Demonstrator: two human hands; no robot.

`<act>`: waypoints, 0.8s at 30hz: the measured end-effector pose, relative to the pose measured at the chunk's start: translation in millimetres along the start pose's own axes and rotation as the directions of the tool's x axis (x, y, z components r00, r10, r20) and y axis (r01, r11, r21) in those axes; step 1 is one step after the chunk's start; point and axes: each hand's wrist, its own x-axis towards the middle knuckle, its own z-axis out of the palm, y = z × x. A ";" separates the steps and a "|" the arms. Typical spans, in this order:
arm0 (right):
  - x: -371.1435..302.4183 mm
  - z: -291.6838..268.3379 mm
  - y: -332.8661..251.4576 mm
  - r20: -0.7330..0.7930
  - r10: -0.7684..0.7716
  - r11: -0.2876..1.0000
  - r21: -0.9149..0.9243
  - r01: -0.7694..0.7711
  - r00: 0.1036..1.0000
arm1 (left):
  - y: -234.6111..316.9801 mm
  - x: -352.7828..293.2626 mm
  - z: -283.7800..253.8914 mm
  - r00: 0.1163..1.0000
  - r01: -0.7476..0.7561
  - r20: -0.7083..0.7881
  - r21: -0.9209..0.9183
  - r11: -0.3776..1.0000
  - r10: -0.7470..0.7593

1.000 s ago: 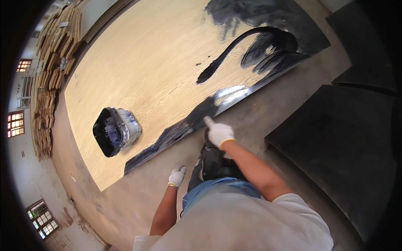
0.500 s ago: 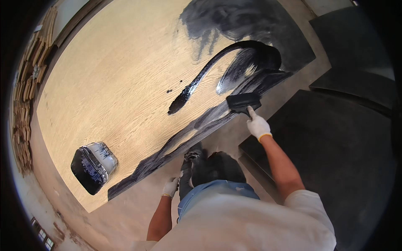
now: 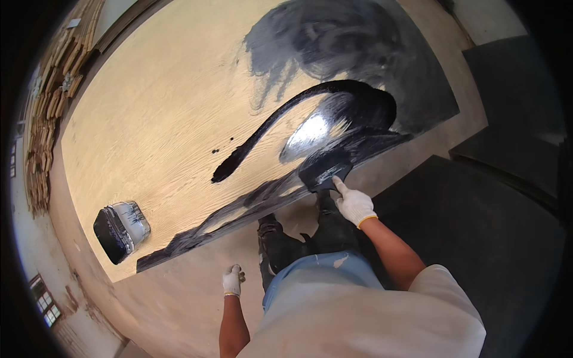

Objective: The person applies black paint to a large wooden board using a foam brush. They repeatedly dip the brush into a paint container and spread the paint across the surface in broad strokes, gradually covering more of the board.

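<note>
My right hand [image 3: 356, 204], in a white glove with a yellow cuff, is closed on a wide flat brush [image 3: 325, 170] coated in black paint. Its forefinger lies stretched along the brush's back. The brush rests at the near edge of a pale wood-grain board [image 3: 155, 155], over a streaky black strip. A glossy trail of black paint [image 3: 280, 113] curves across the board beyond it. My left hand [image 3: 233, 279], gloved too, hangs off the near edge, fingers curled, with nothing visible in it. On the board's left end stands a clear-sided tub [image 3: 122, 230] with black paint inside.
Large dark panels [image 3: 471, 238] lie to the right of my legs. Stacked thin boards [image 3: 51, 125] line the far left side. Bare floor [image 3: 185, 298] shows between my legs and the board. A dull black smear [image 3: 334, 42] covers the board's far right.
My right hand has brought the brush left and nearer along the board's near edge. My left hand hangs slightly lower in the picture. The whole view has shifted a little.
</note>
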 end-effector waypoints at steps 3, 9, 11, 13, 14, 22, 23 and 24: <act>57.4 -33.5 52.8 -0.202 -0.014 0.994 0.099 0.035 0.979 | -27.7 -31.1 53.8 1.000 0.008 -0.015 0.018 1.000 -0.007; 104.3 -76.4 37.3 -0.156 -0.247 0.966 0.041 0.256 0.956 | -56.3 -73.7 120.5 0.999 -0.044 0.041 0.444 0.895 0.029; 59.2 -73.4 63.2 -0.047 -0.190 0.982 0.001 0.190 0.981 | -57.1 -88.8 126.1 0.998 0.034 -0.050 0.188 0.982 -0.025; 56.7 -72.9 112.8 -0.121 -0.072 0.992 0.093 0.084 0.990 | -57.4 -99.2 126.6 0.995 0.029 -0.093 0.053 0.998 -0.024; 69.4 -83.6 121.9 -0.149 -0.001 0.992 0.128 0.021 0.989 | -58.2 -101.6 127.9 0.993 0.025 -0.114 -0.017 1.000 -0.027; 79.2 -86.8 133.7 -0.167 -0.093 0.990 0.091 0.109 0.982 | -28.1 -77.2 150.2 1.000 -0.024 -0.012 0.084 0.996 0.025; 61.0 -75.8 149.6 -0.114 -0.046 0.992 0.109 0.058 0.992 | -32.5 -75.7 148.9 0.999 -0.041 -0.013 0.017 0.999 0.041; 55.5 -74.6 167.2 -0.143 0.024 0.988 0.154 -0.001 0.989 | -31.8 -75.7 154.2 0.999 -0.038 -0.021 0.010 0.999 0.038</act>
